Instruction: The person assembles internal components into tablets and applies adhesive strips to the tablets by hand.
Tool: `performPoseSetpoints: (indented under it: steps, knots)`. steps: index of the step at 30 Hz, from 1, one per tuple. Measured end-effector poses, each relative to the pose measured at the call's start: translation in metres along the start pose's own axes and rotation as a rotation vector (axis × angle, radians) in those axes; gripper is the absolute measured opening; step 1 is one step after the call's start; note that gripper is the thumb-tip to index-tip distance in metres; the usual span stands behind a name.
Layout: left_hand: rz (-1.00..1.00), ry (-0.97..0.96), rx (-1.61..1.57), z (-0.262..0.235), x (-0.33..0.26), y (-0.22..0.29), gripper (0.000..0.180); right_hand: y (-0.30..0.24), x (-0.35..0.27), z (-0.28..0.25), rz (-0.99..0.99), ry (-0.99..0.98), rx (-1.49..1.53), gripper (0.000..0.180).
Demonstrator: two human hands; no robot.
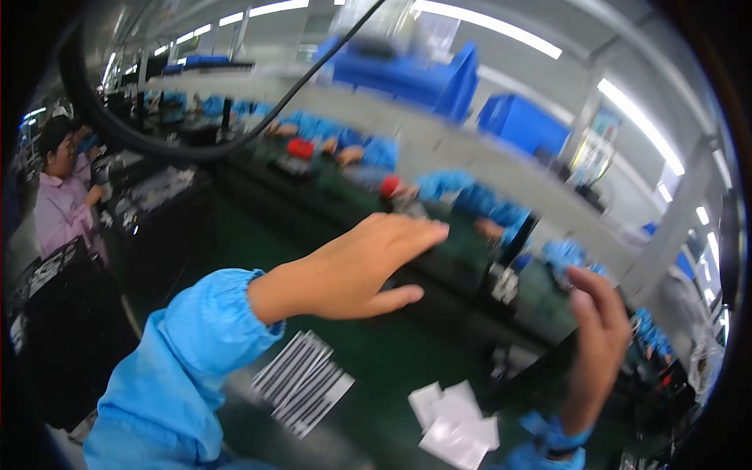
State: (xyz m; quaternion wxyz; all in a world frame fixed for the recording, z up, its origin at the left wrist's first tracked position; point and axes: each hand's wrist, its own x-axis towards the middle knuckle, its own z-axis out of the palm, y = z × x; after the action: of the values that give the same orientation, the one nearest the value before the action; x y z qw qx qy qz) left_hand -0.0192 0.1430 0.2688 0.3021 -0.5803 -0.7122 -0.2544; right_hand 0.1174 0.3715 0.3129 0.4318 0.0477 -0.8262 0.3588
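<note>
My left hand hangs in the air above the dark green work surface. Its fingers are stretched out and the thumb stands apart, with nothing in it. Below its wrist lies a stack of striped black-and-white sheets, fanned a little. Several white pieces, like paper or cards, overlap on the surface between my two forearms. At the right my right hand is raised, slightly blurred, with its fingers loosely bent and nothing visible in them.
A black cable loops across the upper left. Across the bench, workers in blue sleeves handle parts, near a dark upright stand. Blue bins sit on a shelf behind. A person in pink is at the far left.
</note>
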Motion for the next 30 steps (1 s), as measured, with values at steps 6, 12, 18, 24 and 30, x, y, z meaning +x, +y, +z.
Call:
performPoseSetpoints:
  steps: [6, 12, 18, 24, 30]
  knots:
    - [-0.289, -0.531, -0.332, 0.022, -0.185, -0.002, 0.054, -0.005, -0.120, 0.014, 0.295, -0.799, -0.198, 0.025]
    - [-0.430, -0.658, -0.353, 0.046, -0.270, -0.027, 0.076, 0.010, -0.242, 0.123, 0.253, -0.772, -0.152, 0.038]
    - [0.098, -0.738, -0.377, 0.082, -0.290, -0.043, 0.073, 0.028, -0.291, 0.209, 0.039, -0.736, -0.415, 0.051]
    - [0.078, -0.653, -0.278, 0.056, -0.305, -0.047, 0.067, 0.015, -0.295, 0.245, 0.019, -0.665, -0.410, 0.051]
    - [0.013, -0.738, -0.251, 0.029, -0.307, -0.062, 0.071, 0.013, -0.276, 0.258, 0.028, -0.709, -0.272, 0.051]
